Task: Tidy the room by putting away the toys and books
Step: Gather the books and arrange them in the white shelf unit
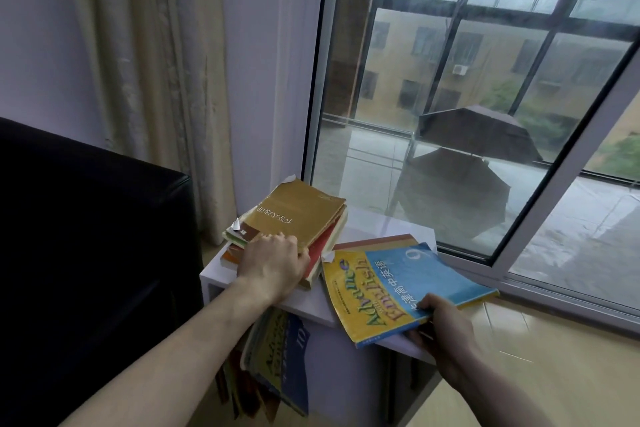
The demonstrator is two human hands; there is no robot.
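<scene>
A stack of books topped by a golden-brown book [298,215] lies on the left part of a white shelf unit's top [311,305]. My left hand [273,262] rests on the stack's near side, with the fingers curled round its edge. A yellow-and-blue English textbook [398,288] lies on the top's right part, jutting over the front edge. My right hand [446,329] pinches its near corner, thumb on the cover and fingers beneath. Under it shows another book with a red-brown edge [374,241].
More books [277,364] lean inside the shelf's left compartment below. A black sofa arm [93,253] stands close on the left. A curtain [156,73] hangs behind. A large window [485,97] runs on the right above a wooden floor [554,357].
</scene>
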